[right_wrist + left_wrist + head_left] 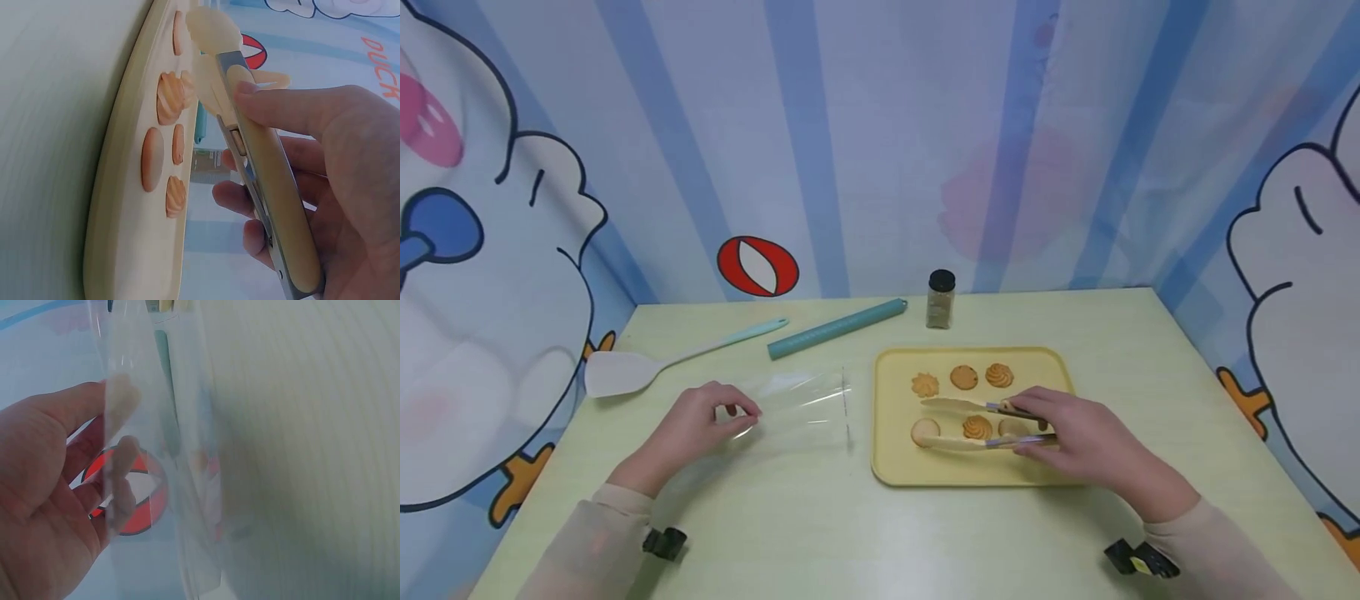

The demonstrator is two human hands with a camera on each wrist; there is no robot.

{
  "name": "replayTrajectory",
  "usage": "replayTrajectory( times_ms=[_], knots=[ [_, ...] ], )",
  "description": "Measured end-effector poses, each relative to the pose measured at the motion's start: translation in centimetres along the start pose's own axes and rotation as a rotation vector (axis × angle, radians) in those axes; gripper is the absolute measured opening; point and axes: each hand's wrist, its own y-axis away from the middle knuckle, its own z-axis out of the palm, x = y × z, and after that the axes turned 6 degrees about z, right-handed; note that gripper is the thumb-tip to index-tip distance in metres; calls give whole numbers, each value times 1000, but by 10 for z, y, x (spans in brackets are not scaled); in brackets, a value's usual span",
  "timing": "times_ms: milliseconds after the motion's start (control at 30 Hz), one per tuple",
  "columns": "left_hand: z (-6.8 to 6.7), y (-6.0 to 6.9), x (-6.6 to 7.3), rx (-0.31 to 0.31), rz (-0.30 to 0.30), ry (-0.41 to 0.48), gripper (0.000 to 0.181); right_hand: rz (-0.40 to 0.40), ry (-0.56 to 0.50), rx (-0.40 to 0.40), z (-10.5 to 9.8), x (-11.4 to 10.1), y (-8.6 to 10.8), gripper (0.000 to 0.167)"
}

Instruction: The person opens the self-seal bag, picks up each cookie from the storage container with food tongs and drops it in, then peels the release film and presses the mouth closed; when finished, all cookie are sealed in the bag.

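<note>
My left hand (703, 425) pinches one edge of a clear plastic bag (805, 408) between thumb and fingers. In the left wrist view the see-through film (156, 487) stretches past the fingers. My right hand (1082, 437) grips a pair of tongs (269, 187) with cream-coloured tips and handles with metal sides. The tongs' two arms are spread above a yellow tray (891, 471) of cookies. A swirled cookie (977, 427) lies between them in the head view, and a round one (925, 432) is near the lower tip. Nothing is visibly pinched by the tongs.
Left of the tray, a white spatula (621, 373) with a turquoise handle and a teal rod (838, 329) lie toward the back. A small black-capped jar (940, 300) stands behind the tray. A patterned curtain (895, 150) borders the table (850, 542).
</note>
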Motion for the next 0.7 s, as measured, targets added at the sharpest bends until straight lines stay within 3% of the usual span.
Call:
replayTrajectory(
  times_ms=[700],
  knots=[
    [-1,6,-2,-33,30,62,10,-98,55,23,5,-4,-5,47]
  ],
)
